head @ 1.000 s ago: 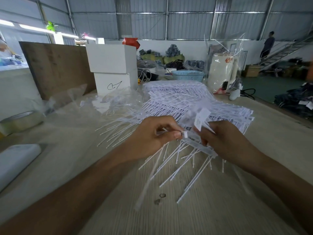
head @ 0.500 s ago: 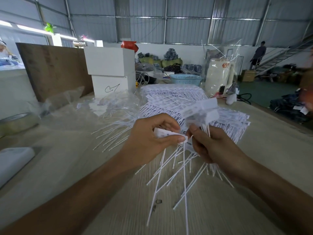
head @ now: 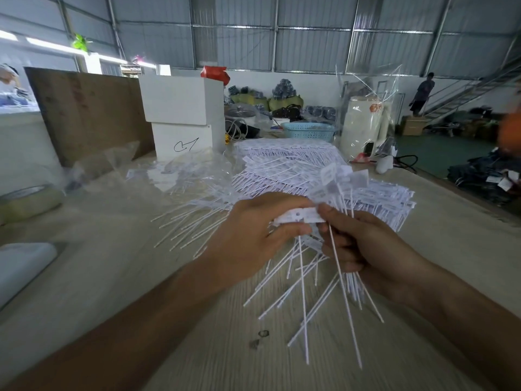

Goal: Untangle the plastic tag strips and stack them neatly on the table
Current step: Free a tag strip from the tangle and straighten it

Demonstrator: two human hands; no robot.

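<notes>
My left hand (head: 253, 235) pinches the flat head of a white plastic tag strip (head: 298, 215) between thumb and fingers, above the table. Close beside it, my right hand (head: 363, 249) grips a bunch of tag strips (head: 338, 187); their flat heads stick up above my fingers and their thin tails (head: 304, 292) hang down and splay towards me. Behind both hands lies a big pile of white tag strips (head: 296, 165) in flat rows on the wooden table (head: 197, 348). More loose strips (head: 186, 221) fan out to the left of the pile.
Crumpled clear plastic bags (head: 180, 170) lie left of the pile. Two stacked white boxes (head: 183, 114) and a brown board (head: 90, 111) stand behind. A tape roll (head: 28, 198) and a white object (head: 19, 263) sit at the left edge. A blue basket (head: 310, 131) and a wrapped white container (head: 363, 125) stand at the back. A person (head: 421, 94) is far off.
Both hands have lifted the bunch off the table and drawn together. My left hand now pinches a flat tag head, and the tails hang more steeply.
</notes>
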